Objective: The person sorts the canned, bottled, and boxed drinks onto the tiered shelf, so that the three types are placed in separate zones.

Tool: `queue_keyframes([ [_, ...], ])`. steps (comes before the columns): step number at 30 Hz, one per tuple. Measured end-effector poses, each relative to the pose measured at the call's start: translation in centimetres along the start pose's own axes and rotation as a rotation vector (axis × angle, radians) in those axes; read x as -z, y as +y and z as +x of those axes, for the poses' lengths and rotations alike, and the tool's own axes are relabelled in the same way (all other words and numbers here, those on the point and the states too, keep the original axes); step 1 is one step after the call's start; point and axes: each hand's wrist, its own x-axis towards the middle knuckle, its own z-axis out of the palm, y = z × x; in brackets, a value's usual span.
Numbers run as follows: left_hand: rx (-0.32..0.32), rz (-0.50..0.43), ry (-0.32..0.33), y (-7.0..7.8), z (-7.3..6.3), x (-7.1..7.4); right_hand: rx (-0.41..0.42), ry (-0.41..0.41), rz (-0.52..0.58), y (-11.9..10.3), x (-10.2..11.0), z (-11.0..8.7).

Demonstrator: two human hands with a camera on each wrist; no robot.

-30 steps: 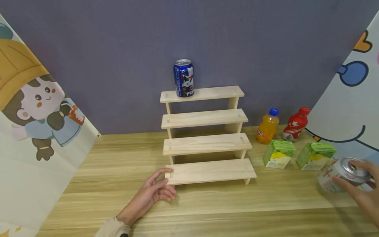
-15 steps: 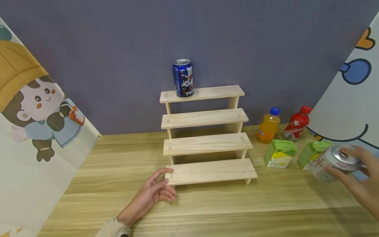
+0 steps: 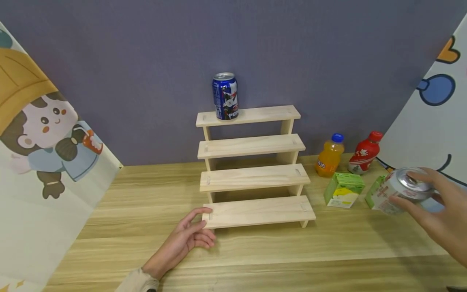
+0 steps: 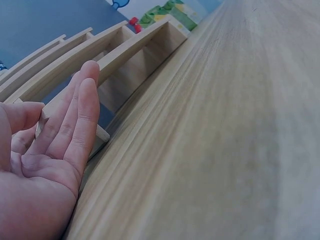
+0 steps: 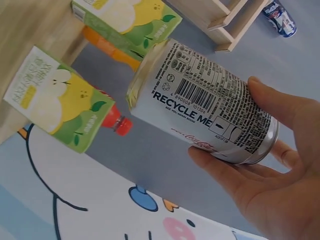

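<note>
Right wrist: right grip (image 5: pixel 280 197) holds "RECYCLE ME" Coca-Cola can (image 5: pixel 202 105); left grip (image 3: pixel 189 233) pinches shelf (image 3: pixel 259 211).

The left hand (image 3: pixel 191 232) pinches the wooden rack (image 3: pixel 253 177) low down; the right hand (image 3: pixel 443 213) holds a tilted silver can (image 3: pixel 395 185).

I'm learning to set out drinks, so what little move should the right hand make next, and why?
Probably carry the silver can left toward the wooden rack. The right hand grips the can, the left hand pinches the bottom step, perhaps steadying it, and a blue can stands on the top step with room beside it.
</note>
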Motion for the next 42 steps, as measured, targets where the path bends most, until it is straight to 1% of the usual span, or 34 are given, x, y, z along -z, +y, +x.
queue_keyframes([
  [7, 0.013, -0.008, 0.02, 0.0, 0.0, 0.0, -0.016, -0.052, -0.046, -1.0, 0.6, 1.2],
  [13, 0.012, -0.013, 0.032, -0.2, 0.0, 0.1, 0.03, -0.048, -0.05, -2.0, 0.8, 2.2],
  [15, 0.011, -0.01, 0.033, -0.2, -0.1, 0.1, 0.039, -0.058, -0.062, -2.3, 0.8, 2.6],
  [17, 0.015, -0.002, 0.034, -0.2, -0.1, 0.1, 0.037, -0.086, -0.074, -2.8, 0.8, 3.1],
  [22, 0.026, 0.012, 0.032, -0.2, -0.1, 0.1, 0.069, -0.141, -0.066, -4.0, 0.8, 4.3],
  [28, 0.021, 0.009, 0.04, -0.2, 0.0, 0.0, 0.119, -0.121, -0.015, -5.2, 0.4, 5.8],
  [30, 0.011, 0.009, 0.031, -0.2, -0.1, 0.0, 0.15, -0.113, -0.009, -5.5, 0.2, 6.4],
  [34, -0.002, 0.009, 0.013, -0.3, -0.1, 0.1, 0.184, -0.126, -0.004, -6.1, 0.0, 7.3],
  [39, -0.004, 0.012, 0.005, -0.2, -0.1, 0.1, 0.242, -0.107, 0.025, -6.5, -0.3, 8.3],
  [42, 0.002, 0.01, 0.008, -0.2, -0.1, 0.0, 0.244, -0.109, 0.019, -6.8, -0.5, 8.8],
])
